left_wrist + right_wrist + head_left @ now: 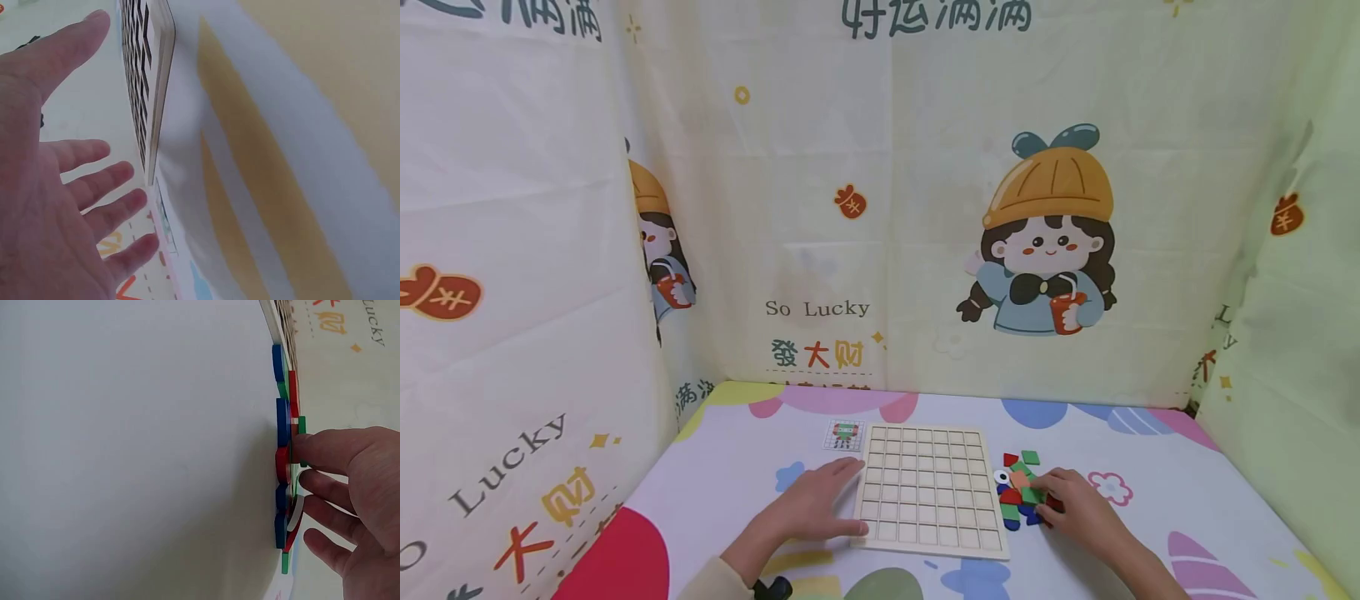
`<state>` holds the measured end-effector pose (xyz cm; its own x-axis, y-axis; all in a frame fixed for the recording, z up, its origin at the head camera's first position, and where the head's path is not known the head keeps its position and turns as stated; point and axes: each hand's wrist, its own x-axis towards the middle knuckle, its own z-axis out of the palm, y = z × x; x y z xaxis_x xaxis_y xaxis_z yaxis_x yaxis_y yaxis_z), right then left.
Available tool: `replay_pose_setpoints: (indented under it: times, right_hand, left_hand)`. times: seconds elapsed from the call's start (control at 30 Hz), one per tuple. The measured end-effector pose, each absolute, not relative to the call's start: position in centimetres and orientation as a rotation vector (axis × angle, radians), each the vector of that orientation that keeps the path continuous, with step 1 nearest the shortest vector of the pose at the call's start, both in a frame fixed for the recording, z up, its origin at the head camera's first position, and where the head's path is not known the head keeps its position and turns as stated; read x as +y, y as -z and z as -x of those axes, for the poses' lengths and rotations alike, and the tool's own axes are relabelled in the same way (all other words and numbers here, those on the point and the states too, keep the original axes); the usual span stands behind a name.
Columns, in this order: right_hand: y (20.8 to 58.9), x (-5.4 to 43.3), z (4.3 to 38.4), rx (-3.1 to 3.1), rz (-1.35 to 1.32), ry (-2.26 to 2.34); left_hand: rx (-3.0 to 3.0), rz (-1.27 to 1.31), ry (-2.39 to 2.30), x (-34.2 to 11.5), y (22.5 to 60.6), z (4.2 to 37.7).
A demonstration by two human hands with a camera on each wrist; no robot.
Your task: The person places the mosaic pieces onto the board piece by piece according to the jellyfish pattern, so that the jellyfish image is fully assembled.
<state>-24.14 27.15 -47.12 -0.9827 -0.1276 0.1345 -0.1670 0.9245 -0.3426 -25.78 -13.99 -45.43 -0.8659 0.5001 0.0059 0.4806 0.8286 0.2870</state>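
A pale wooden board (925, 492) with a grid of square cells lies on the table in the head view. At its left edge is my left hand (820, 500), thumb and fingers spread apart; the left wrist view shows that palm bare beside the board's edge (164, 75). To the board's right is a loose heap of flat colored pieces, among them a red one (1011, 496), a green one (1031, 457) and a blue one (1012, 525). My right hand (1078, 504) reaches into the heap, its thumb (319, 447) against the pieces and its fingers loosely bent.
A small card (844, 435) with a gridded robot-like picture lies by the board's upper left corner. A printed cloth (1150, 475) covers the table. Patterned curtains (820, 250) enclose the back and both sides.
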Motion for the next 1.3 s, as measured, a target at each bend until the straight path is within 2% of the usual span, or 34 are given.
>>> replay_pose_setpoints:
  times: [1.3]
  right_hand:
    - [46.3,26.1,24.7,-2.941,-0.089,-0.715]
  left_hand:
    - [2.83,-0.703,-0.48,-13.3,46.4,26.5]
